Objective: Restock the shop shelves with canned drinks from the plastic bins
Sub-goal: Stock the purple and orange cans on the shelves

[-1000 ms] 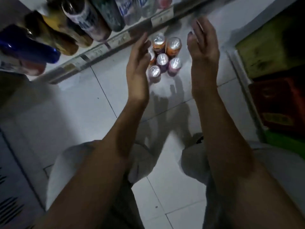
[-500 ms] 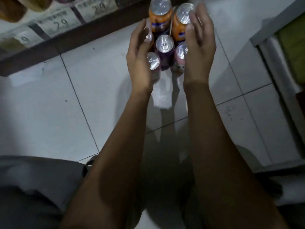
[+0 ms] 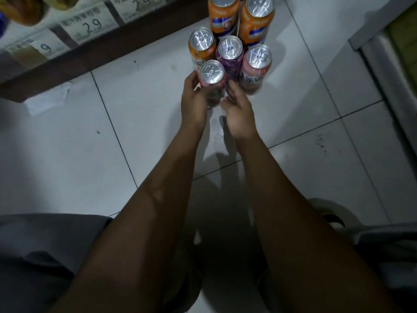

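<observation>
Six cans (image 3: 230,49) stand on the floor (image 3: 135,136), none shelved yet; left hand (image 3: 194,99) and right hand (image 3: 239,115) both clasp the nearest can (image 3: 212,72).

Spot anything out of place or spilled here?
Six cans stand upright, the nearest can gripped by left hand and right hand. Only oddity: paper scrap on the floor by the shelf base.

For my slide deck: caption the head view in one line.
The left hand and right hand hold the nearest pink can among six standing on the tiled floor.
</observation>
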`<state>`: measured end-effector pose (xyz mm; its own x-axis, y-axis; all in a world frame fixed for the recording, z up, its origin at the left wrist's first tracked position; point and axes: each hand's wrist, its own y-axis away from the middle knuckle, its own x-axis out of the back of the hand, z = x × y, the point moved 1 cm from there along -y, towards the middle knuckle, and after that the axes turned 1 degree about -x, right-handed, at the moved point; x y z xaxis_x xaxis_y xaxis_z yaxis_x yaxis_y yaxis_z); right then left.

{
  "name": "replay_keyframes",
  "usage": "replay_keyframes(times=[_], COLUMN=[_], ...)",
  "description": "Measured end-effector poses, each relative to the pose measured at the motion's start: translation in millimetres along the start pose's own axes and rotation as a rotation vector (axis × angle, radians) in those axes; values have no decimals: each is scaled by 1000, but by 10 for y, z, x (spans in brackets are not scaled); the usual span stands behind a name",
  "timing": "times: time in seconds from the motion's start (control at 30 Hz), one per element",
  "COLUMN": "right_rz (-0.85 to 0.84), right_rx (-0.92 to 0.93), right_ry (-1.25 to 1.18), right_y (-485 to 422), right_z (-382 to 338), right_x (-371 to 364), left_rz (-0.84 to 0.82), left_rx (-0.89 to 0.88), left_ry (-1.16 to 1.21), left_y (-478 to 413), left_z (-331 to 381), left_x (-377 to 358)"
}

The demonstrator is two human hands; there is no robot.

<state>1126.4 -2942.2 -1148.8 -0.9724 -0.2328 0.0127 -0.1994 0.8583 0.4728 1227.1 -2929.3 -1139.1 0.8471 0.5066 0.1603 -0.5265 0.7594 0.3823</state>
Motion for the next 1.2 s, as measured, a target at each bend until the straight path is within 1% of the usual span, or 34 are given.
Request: replay_keyframes(times=[0.07,0.13,0.3,0.37,0.47,0.53,0.63,0.7,0.8,0.93,1.1,1.2], right_rz=[-60,-77,2,46,116,155,186,146,60,18,-31,-69], right_rx=[-15,-21,76,124,176,187,213,214,210,190,295,380], right_ry=[68,97,153,205,224,187,120,48,-25,-76,-119,-142], right_y=[-35,-63,7,80,385,658,1084,1372,1786,2332,3038,3401], right_z=[41,67,-86,-256,-656,-1028,-1789,-2379,-3328,-4652,-6187,-7037], right_x=[-12,-7,-28,9,81,111,167,210,260,278,161,-13], left_rz=[-63,-98,-36,-5,19,-7,-85,-117,-121,-153,-129,-92], left_rx=[35,4,-80,-95,-107,-96,-48,-28,-32,-97,-220,-295], left_ry=[-61,-89,-131,-130,-118,-103,-28,6,19,27,60,61], left_y=[-61,-81,37,149,383,587,950,1195,1562,2038,2552,2795], left_z=[-65,-129,-165,1,495,975,1845,2471,3446,4741,6298,7115], left_x=[17,42,96,138,265,376,562,696,917,1194,1602,1899])
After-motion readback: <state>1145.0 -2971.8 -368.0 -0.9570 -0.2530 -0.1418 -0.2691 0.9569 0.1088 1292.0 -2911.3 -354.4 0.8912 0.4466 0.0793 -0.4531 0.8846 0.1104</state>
